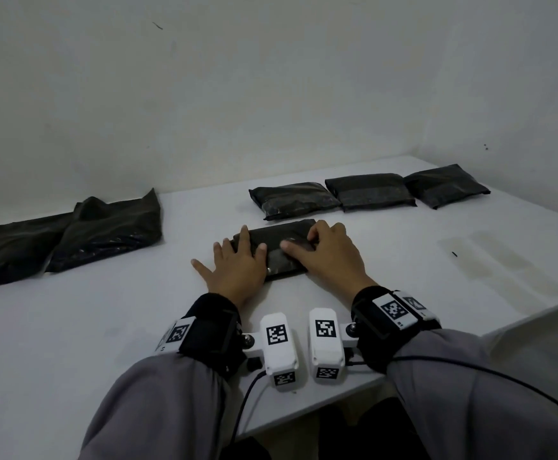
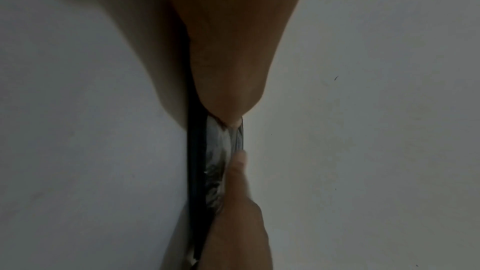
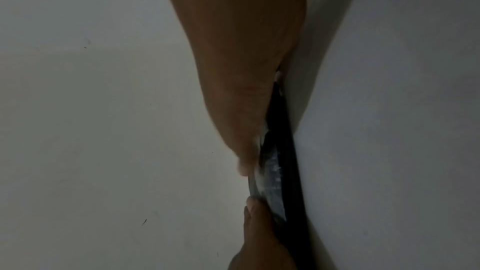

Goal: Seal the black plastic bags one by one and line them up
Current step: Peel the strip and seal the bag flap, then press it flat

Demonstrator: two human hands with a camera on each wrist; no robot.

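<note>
Hands flat on black bag [image 1: 279,250], left hand [image 1: 236,267] fingers straight, right hand [image 1: 329,257] fingers pressing, no legible writing

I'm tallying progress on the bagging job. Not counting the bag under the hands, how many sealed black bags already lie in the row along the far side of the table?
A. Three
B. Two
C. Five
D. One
A. Three folded, sealed bags lie side by side at the far edge of the table: the left one, the middle one and the right one.
</note>
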